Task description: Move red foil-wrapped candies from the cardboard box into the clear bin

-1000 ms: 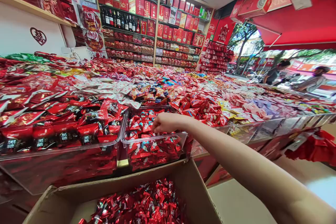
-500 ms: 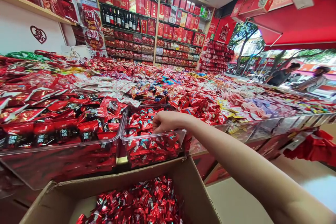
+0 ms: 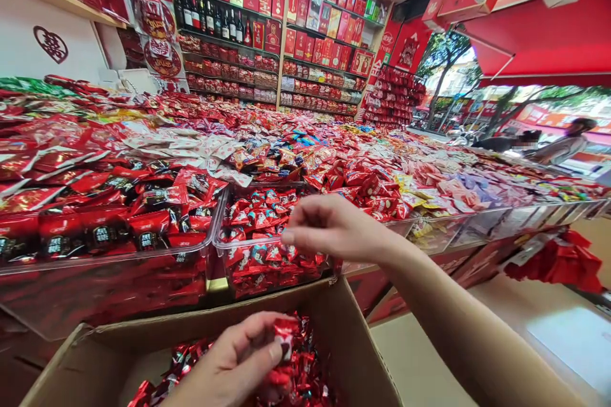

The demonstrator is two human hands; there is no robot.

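Note:
My left hand (image 3: 241,356) is over the open cardboard box (image 3: 341,331), its thumb and fingers closed on a red-wrapped candy (image 3: 285,329). Many shiny red-wrapped candies (image 3: 305,362) lie in the box beneath it. Above the front rim of a clear plastic bin (image 3: 220,229) hovers my right hand (image 3: 334,226). Its fingers are curled, with a gap between them and the thumb, and nothing shows in it. Red candies with blue-and-white prints (image 3: 252,216) fill that bin, partly hidden behind the right hand.
Left of the bin stands a wider clear tray of red-and-black candy packets (image 3: 102,235). Mixed sweets (image 3: 214,146) spread over the counter behind. Shelves of bottles and red boxes (image 3: 258,44) line the back wall. Outside at the right, a person (image 3: 566,143) is visible.
My right hand has lifted out of the candies in the bin and its thumb and fingers have parted. My left hand has come into view over the box, holding a candy.

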